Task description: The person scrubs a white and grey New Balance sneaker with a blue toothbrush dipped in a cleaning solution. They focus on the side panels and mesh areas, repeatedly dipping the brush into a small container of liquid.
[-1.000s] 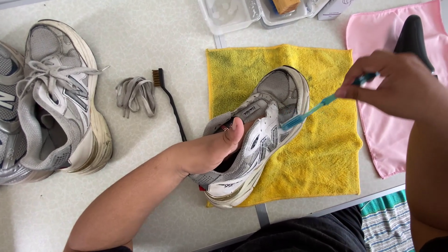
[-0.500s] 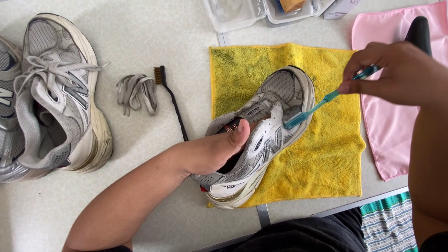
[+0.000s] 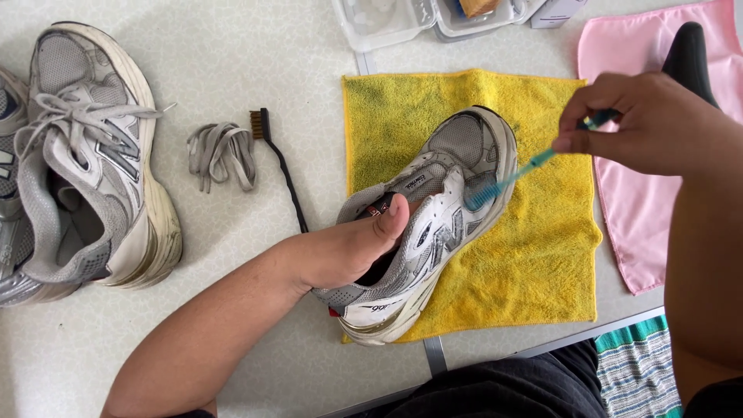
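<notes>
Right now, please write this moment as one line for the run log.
left hand: holds grey mesh sneaker | right hand: teal toothbrush, bristles on sneaker side | under: yellow cloth

My left forearm comes in from the bottom left of the frame and angles up toward the middle. My left hand is curled in a grip there, fingers tucked out of sight, thumb lying flat on top and pointing to the upper right. My right arm drops down the right edge, forearm nearly vertical, wrist bent inward. My right hand sits in the upper right, fingers pinched together in a pen-style hold, knuckles up, fingertips aimed left.
</notes>
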